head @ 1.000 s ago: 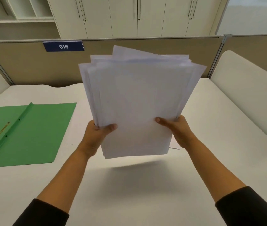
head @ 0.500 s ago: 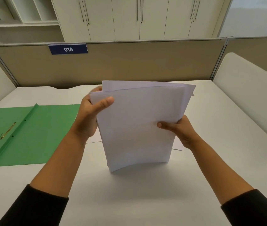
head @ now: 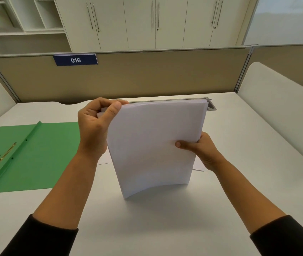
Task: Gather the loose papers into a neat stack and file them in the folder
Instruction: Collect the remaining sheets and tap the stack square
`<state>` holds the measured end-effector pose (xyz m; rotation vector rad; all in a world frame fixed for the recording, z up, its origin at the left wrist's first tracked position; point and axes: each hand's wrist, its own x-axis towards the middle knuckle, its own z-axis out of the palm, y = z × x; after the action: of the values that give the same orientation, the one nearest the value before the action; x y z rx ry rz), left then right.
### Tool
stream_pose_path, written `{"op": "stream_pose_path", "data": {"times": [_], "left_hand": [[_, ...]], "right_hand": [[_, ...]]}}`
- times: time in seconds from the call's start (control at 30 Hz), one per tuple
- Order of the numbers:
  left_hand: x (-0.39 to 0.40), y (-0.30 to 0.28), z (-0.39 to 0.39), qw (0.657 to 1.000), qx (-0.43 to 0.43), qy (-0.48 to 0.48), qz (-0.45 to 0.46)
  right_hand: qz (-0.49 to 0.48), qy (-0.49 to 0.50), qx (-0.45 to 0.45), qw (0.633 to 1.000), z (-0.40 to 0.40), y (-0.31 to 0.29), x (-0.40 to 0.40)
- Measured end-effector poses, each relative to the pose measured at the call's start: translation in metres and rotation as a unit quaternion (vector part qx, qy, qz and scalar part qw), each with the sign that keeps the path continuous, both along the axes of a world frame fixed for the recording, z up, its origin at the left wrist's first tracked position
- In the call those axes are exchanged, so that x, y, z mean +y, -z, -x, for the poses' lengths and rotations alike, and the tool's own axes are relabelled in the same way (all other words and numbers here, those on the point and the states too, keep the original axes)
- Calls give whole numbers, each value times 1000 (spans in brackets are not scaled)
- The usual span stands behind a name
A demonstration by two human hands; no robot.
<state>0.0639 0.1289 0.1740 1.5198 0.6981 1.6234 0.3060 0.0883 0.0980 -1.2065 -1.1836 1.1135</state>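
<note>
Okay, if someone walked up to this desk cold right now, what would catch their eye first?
Most likely the white paper stack, standing on its bottom edge in the middle of the desk, bowed slightly. The left hand pinches its top left corner and the right hand grips its right edge. Next, the bright green folder lying open to the left, its gold fastener showing.

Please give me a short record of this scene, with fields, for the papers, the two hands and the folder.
papers: paper stack stands on its lower edge on the desk, edges nearly aligned
left hand: left hand pinches the upper left corner
right hand: right hand grips the right edge
folder: green folder lies open to the left, holding no papers
loose sheet: one sheet lies behind the stack
</note>
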Motion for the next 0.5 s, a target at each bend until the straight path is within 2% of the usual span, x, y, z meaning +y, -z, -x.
{"op": "stream_pose_path", "data": {"times": [0.13, 0.27, 0.4, 0.5], "left_hand": [[-3, 10, 1, 1000, -30, -1, 3], [-5, 29, 3, 993, -46, 71, 83], [-8, 56, -1, 983, -6, 100, 156], [-6, 60, -2, 978, 3, 107, 178]], "right_hand": [[-3, -4, 0, 1000, -1, 0, -1], [-1, -18, 7, 1000, -4, 1, -1], [9, -30, 45, 998, -1, 5, 1], [12, -25, 76, 997, 2, 5, 5]]}}
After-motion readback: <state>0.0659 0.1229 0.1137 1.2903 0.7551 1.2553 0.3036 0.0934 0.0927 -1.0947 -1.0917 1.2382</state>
